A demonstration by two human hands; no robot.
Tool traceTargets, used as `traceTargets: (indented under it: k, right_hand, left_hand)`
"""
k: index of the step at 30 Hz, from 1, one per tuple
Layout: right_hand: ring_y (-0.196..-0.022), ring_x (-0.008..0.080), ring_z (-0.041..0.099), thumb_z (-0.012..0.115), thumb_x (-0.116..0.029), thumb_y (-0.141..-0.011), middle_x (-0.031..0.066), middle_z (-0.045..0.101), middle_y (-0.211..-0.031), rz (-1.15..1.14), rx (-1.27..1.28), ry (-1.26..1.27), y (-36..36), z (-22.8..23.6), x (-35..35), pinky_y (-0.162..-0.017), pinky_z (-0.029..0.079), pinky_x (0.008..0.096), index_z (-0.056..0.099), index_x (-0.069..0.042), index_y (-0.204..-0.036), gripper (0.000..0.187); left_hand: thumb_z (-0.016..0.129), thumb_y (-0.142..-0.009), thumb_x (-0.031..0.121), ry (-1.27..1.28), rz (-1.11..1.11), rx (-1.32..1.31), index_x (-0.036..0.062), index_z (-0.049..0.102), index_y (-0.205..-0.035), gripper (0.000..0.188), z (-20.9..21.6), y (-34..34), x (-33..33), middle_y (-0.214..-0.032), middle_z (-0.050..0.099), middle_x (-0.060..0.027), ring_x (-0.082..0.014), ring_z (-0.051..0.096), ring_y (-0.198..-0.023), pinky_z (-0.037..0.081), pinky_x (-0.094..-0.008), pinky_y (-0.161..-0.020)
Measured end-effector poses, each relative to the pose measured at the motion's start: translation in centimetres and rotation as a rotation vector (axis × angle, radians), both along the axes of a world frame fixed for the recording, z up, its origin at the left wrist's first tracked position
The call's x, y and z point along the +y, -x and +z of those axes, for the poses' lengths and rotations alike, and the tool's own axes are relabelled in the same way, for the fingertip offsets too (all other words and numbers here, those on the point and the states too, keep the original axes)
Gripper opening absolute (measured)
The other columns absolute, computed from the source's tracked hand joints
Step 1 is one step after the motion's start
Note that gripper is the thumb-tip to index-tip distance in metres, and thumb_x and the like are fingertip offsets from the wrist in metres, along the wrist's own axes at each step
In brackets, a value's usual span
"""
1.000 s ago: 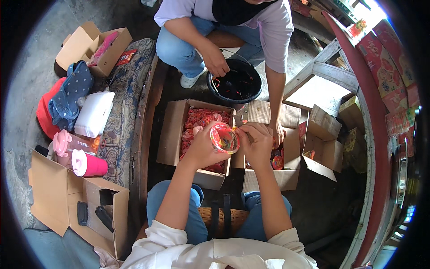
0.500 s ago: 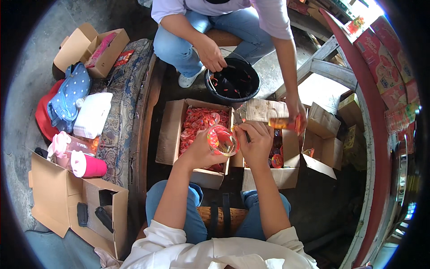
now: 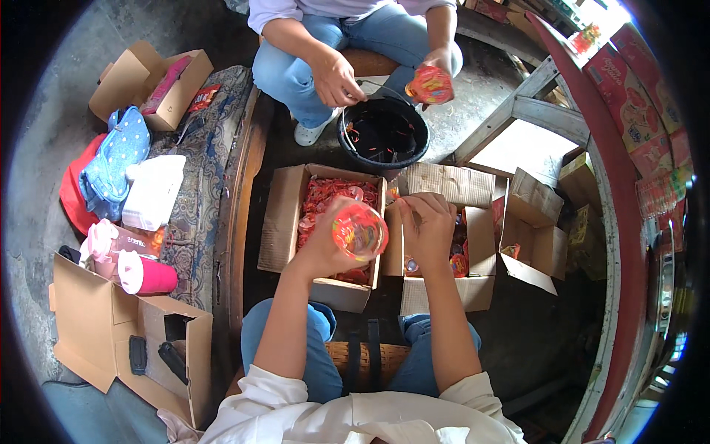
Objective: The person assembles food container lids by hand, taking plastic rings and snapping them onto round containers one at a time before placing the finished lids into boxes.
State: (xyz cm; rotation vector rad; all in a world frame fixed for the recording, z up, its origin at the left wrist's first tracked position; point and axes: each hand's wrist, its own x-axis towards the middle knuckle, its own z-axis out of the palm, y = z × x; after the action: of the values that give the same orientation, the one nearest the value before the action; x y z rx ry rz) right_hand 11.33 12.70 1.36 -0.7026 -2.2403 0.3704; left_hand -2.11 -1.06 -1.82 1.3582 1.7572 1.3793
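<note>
My left hand (image 3: 325, 240) is wrapped round a clear plastic cup (image 3: 360, 231) with red and yellow print, its round end facing up. Just to its right, my right hand (image 3: 430, 226) is closed in a pinch, apart from the cup. A small reddish bit shows near its fingertips, but what they hold is not clear. Below the cup stands a cardboard box (image 3: 285, 222) full of red plastic scraps (image 3: 340, 194). Under my right hand is a second open box (image 3: 481, 237) with red-printed cups (image 3: 458, 264) inside.
Opposite, a person holds a red-printed cup (image 3: 431, 85) beside a black bucket (image 3: 384, 137) with dark contents. A smaller open carton (image 3: 543, 251) stands at right, near a red-edged wooden frame (image 3: 584, 148). On the left, a patterned bench (image 3: 203, 185) carries a pink tumbler (image 3: 151, 275) and bags.
My left hand has tilted the cup and moved slightly left. My right hand has drawn away from it. The other person has brought a cup from the boxes back beside the bucket.
</note>
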Motion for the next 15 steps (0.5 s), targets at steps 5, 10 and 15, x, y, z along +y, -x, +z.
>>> traceTargets:
  k: [5, 10, 15]
  right_hand:
    - [-0.086, 0.021, 0.056, 0.068, -0.016, -0.071, 0.0022, 0.063, -0.08, 0.088, -0.082, 0.019, -0.1, -1.2, -0.1, -0.08, 0.037, 0.0376, 0.068, -0.009, -0.078, 0.01]
    - [-0.087, 0.0217, 0.057, 0.07, -0.015, -0.07, 0.0041, 0.063, -0.081, 0.141, -0.087, 0.034, 0.5, -0.7, -1.1, -0.081, 0.038, 0.0367, 0.068, -0.009, -0.079, 0.011]
    - [-0.082, 0.0202, 0.057, 0.07, -0.015, -0.071, 0.003, 0.064, -0.08, 0.18, 0.061, 0.181, 0.8, -0.5, -1.1, -0.082, 0.037, 0.0369, 0.068, -0.008, -0.078, 0.01]
  left_hand:
    - [0.081, -0.055, 0.018, -0.062, 0.14, -0.054, 0.0087, 0.044, -0.113, 0.069, 2.2, 0.4, 0.4, -0.109, 0.051, -0.0074, -0.0246, 0.052, -0.103, 0.041, -0.0366, -0.09]
    - [0.081, -0.057, 0.02, -0.117, 0.245, -0.147, 0.0096, 0.043, -0.108, 0.065, 3.5, 0.3, 0.2, -0.104, 0.052, -0.006, -0.0232, 0.052, -0.099, 0.036, -0.0373, -0.09]
    - [0.081, -0.056, 0.013, -0.128, 0.355, 0.134, 0.0066, 0.042, -0.106, 0.063, 2.5, 0.9, 0.5, -0.085, 0.057, -0.0039, -0.0171, 0.058, -0.087, 0.046, -0.0308, -0.079]
